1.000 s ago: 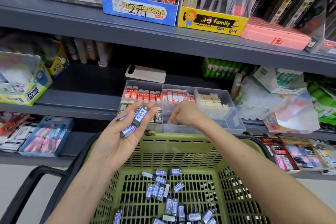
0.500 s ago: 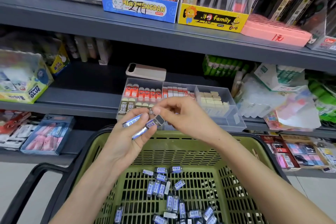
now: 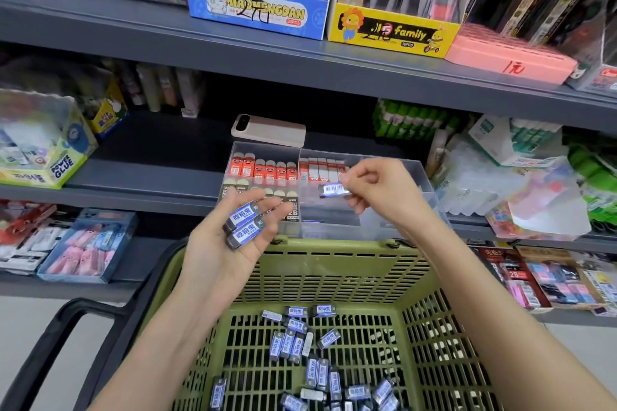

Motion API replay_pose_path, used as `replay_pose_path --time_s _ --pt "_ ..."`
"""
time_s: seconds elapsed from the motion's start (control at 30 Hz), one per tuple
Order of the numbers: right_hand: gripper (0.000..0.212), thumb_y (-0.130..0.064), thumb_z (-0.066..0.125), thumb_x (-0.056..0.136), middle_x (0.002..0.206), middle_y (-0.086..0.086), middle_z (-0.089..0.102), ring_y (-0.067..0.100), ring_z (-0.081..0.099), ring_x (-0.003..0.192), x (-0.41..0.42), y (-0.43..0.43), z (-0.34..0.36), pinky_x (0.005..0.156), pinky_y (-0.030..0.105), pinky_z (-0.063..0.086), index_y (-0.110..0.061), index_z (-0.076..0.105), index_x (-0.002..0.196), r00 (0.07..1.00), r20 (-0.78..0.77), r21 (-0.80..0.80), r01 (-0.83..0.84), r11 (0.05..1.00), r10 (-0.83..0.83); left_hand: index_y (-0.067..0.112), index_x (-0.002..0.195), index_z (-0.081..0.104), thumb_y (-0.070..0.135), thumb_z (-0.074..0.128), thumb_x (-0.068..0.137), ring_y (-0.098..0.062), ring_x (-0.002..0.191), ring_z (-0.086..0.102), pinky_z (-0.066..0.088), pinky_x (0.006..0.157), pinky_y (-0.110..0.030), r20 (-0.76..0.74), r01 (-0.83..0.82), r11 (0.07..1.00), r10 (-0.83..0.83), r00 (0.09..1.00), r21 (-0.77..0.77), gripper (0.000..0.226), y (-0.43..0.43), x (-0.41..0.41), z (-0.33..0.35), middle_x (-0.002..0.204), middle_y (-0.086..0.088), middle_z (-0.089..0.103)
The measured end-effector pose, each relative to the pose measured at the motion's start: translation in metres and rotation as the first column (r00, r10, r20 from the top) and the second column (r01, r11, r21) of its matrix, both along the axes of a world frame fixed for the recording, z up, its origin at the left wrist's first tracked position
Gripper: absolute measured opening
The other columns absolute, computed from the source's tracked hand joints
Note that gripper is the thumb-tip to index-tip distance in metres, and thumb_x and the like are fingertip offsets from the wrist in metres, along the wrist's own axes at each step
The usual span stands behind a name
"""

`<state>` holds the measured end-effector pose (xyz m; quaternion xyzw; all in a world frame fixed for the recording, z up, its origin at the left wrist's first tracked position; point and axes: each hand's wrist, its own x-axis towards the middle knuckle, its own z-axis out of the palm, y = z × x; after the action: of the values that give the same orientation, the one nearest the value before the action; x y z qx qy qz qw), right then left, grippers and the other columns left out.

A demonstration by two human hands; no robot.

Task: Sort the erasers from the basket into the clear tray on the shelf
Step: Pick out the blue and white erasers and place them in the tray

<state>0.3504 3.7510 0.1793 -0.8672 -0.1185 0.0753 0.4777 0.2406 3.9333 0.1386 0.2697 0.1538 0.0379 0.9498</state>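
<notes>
My left hand (image 3: pixel 230 243) is palm up above the basket's far rim, its curled fingers holding two blue-labelled erasers (image 3: pixel 245 223). My right hand (image 3: pixel 377 190) pinches one blue-labelled eraser (image 3: pixel 334 190) over the middle compartment of the clear tray (image 3: pixel 427 177) on the shelf. The tray holds rows of red-sleeved erasers (image 3: pixel 263 168) at the back left and dark 2B erasers below them. Several more blue-labelled erasers (image 3: pixel 300 344) lie loose on the bottom of the green basket (image 3: pixel 334 264).
A beige phone (image 3: pixel 268 130) lies on the shelf behind the tray. A Power Glue box (image 3: pixel 50 157) stands at left, green glue sticks and bagged goods at right. The upper shelf edge (image 3: pixel 300 70) overhangs. The basket's black handle (image 3: pixel 66 327) sticks out at lower left.
My right hand took one eraser from my left hand and carried it right and up, over the tray. The left hand stayed, now holding two erasers.
</notes>
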Motion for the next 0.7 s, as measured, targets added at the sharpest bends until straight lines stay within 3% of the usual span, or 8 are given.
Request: replay_pose_path --time_s 0.13,0.27,0.33,0.43,0.53,0.63,0.7 --pt "0.022 -0.006 0.056 0.090 0.065 0.015 0.068 0.020 0.064 0.053 0.012 0.014 -0.027 0.062 0.031 0.057 -0.005 0.064 0.069 1.000 0.015 -0.341 -0.003 0.940 0.009 -0.018 0.113 0.058 0.015 0.052 0.085 -0.049 0.114 0.056 0.053 0.086 -0.051 0.146 0.070 0.940 -0.022 0.989 -0.333 0.043 0.003 -0.005 0.004 0.124 -0.034 0.056" --pt "0.027 -0.006 0.051 0.090 0.069 0.018 0.067 0.026 0.068 0.076 0.015 0.033 -0.038 0.088 0.041 0.048 0.002 0.064 0.068 0.996 0.055 -0.480 -0.039 0.876 0.074 -0.018 0.127 0.047 0.006 0.044 0.082 -0.053 0.122 0.046 0.044 0.098 -0.059 0.242 0.142 0.918 -0.052 0.969 -0.371 0.051 0.007 -0.007 0.002 0.134 -0.035 0.047" --pt "0.028 -0.008 0.057 0.089 0.067 0.012 0.064 0.024 0.066 0.075 0.015 0.036 -0.040 0.087 0.037 0.049 -0.005 0.062 0.062 0.993 0.018 -0.499 -0.092 0.862 0.116 -0.017 0.127 0.047 0.000 0.050 0.077 -0.053 0.124 0.045 0.041 0.100 -0.059 0.251 0.156 0.923 -0.067 0.966 -0.351 0.053 0.009 -0.007 0.002 0.135 -0.036 0.045" --pt "0.018 -0.013 0.062 0.088 0.081 0.008 0.071 0.020 0.064 0.078 0.017 0.037 -0.041 0.084 0.033 0.051 -0.005 0.073 0.077 0.985 0.011 -0.568 -0.135 0.812 0.171 -0.015 0.126 0.050 0.000 0.058 0.079 -0.052 0.124 0.045 0.041 0.102 -0.056 0.222 0.173 0.942 -0.110 0.969 -0.288 0.051 0.008 -0.007 0.003 0.134 -0.038 0.045" --pt "0.015 -0.016 0.062 0.088 0.090 0.004 0.072 0.019 0.065 0.086 0.020 0.040 -0.041 0.084 0.033 0.052 -0.009 0.075 0.085 0.977 -0.011 -0.633 -0.170 0.755 0.211 -0.014 0.134 0.042 0.013 0.047 0.093 -0.054 0.121 0.047 0.040 0.101 -0.055 0.168 0.146 0.927 -0.092 0.982 -0.346 0.049 0.005 -0.006 0.007 0.132 -0.040 0.045" --pt "0.020 -0.017 0.060 0.089 0.084 0.006 0.071 0.020 0.064 0.081 0.021 0.039 -0.038 0.083 0.035 0.053 -0.007 0.073 0.078 0.974 -0.015 -0.668 -0.176 0.723 0.224 -0.012 0.136 0.037 0.018 0.042 0.096 -0.054 0.120 0.048 0.046 0.096 -0.056 0.152 0.124 0.917 -0.070 0.986 -0.380 0.051 0.004 -0.004 0.008 0.131 -0.039 0.047" --pt "0.029 -0.014 0.052 0.091 0.070 0.015 0.064 0.020 0.055 0.064 0.020 0.035 -0.033 0.077 0.034 0.053 -0.002 0.062 0.066 0.980 0.045 -0.614 -0.124 0.780 0.191 -0.012 0.135 0.039 0.019 0.045 0.092 -0.053 0.117 0.051 0.050 0.092 -0.054 0.151 0.118 0.918 -0.064 0.986 -0.378 0.053 0.005 -0.003 0.006 0.129 -0.038 0.049"
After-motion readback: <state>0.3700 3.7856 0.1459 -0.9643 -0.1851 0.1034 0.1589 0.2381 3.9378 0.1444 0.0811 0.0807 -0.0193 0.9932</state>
